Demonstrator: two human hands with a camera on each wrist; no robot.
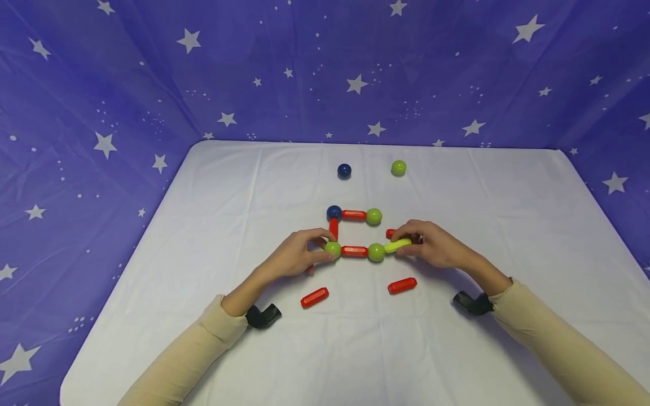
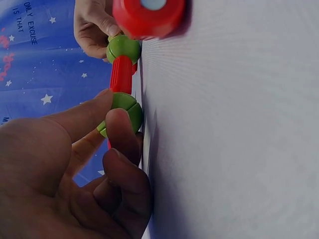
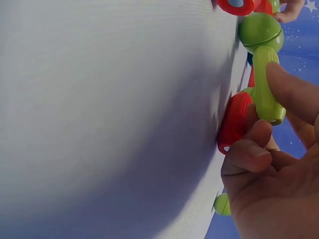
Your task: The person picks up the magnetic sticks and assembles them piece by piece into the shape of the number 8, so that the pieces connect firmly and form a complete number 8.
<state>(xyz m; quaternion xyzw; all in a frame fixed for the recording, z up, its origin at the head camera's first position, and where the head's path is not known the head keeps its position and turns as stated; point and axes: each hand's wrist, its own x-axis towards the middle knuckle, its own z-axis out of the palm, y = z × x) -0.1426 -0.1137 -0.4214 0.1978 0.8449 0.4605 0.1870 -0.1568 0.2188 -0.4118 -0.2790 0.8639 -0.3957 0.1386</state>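
Observation:
Thumb and fingers of my left hand pinch the green ball at the near left corner of a joined shape. From it a red rod runs right to a second green ball. My right hand pinches a yellow-green rod, whose far end meets that second ball. Another red rod leads back from the left corner to a dark blue ball. From there a red rod joins a green ball. Under the right hand lies a loose red rod, partly hidden in the head view.
Loose red rods lie nearer me, one at the left and one at the right. Farther back on the white table sit a loose blue ball and a green ball. A starry purple cloth hangs behind.

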